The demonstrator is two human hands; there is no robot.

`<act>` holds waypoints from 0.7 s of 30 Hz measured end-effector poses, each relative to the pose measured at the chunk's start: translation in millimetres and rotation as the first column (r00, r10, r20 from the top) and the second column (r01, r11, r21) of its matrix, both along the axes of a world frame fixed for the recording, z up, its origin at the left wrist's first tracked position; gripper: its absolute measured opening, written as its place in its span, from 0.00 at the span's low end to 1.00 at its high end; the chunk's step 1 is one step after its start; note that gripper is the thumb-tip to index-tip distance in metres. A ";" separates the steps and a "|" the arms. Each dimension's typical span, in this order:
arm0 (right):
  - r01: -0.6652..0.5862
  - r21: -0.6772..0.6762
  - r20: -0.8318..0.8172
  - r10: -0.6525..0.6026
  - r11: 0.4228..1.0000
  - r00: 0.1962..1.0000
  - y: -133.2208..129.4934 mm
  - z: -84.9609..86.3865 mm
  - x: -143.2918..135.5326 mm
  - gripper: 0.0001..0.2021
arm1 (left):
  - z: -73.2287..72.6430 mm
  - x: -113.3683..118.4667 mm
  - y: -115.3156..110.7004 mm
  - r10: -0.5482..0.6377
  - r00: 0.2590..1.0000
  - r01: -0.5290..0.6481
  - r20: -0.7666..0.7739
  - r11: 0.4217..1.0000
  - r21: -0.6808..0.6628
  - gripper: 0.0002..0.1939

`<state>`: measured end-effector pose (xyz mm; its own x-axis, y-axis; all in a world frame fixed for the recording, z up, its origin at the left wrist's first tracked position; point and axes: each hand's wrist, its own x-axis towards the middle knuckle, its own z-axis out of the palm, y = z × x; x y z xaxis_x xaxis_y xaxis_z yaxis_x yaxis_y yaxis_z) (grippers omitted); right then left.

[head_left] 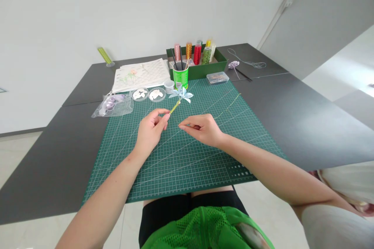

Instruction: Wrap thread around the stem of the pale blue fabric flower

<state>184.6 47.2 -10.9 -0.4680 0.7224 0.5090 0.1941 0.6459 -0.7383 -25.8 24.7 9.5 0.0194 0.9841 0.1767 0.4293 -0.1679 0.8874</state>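
Observation:
My left hand (152, 126) pinches the green stem (174, 107) of a pale blue artificial flower (181, 93), which leans up and to the right over the cutting mat. Just right of the stem, my right hand (201, 127) is closed, thumb and fingertips pressed together. A thin green thread (229, 106) runs out from behind this hand and trails across the mat to the right. The stretch of thread at the fingertips is too fine to see clearly. Both hands are above the green cutting mat (187, 167).
Behind the flower stand a green can of tools (181, 78) and a green box (201, 72) with several thread spools. Two dishes of white pieces (148, 94), a plastic bag (113, 105) and paper sheets (137, 76) lie left. A clear case (217, 78) and a purple flower (233, 64) are right.

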 end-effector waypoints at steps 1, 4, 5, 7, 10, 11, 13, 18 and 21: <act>-0.004 0.018 0.007 0.003 1.000 1.000 -0.1 0.5 0.6 0.11 | 0.1 -0.1 0.3 0.007 1.000 -0.006 -0.021 1.000 0.011 0.13; -0.014 0.049 0.029 0.012 0.999 1.000 -0.5 3.7 2.5 0.12 | 0.4 -0.5 0.9 0.017 0.996 -0.014 -0.083 0.999 0.044 0.13; -0.019 0.053 0.032 0.017 0.998 0.999 -0.9 5.2 3.1 0.12 | 0.5 -0.8 0.9 0.021 0.994 -0.015 -0.103 0.998 0.054 0.12; -0.028 0.040 0.023 0.028 0.999 0.999 -1.8 8.6 4.3 0.12 | 0.4 -1.5 0.9 0.037 0.988 -0.026 -0.148 0.997 0.079 0.12; -0.051 -0.082 -0.035 0.049 0.995 0.998 -3.4 14.2 5.9 0.11 | -0.2 -2.5 0.3 0.056 0.974 -0.033 -0.220 0.994 0.105 0.11; -0.065 -0.136 -0.061 0.057 0.989 0.996 -3.9 16.1 6.6 0.11 | -0.6 -2.7 -0.1 0.051 0.969 -0.027 -0.240 0.994 0.104 0.11; -0.106 -0.233 -0.099 0.085 0.967 0.991 -4.4 20.3 8.7 0.12 | -1.5 -2.6 -1.0 0.022 0.963 0.003 -0.269 0.996 0.091 0.11; -0.214 -0.345 -0.157 0.169 0.914 0.973 -2.6 33.9 16.5 0.13 | -3.5 1.3 -5.6 -0.083 0.932 0.117 -0.354 0.990 0.074 0.11; -0.239 -0.318 -0.212 0.177 0.917 0.961 1.5 41.6 22.0 0.10 | -4.6 4.3 -9.1 -0.163 0.891 0.208 -0.423 0.976 0.060 0.11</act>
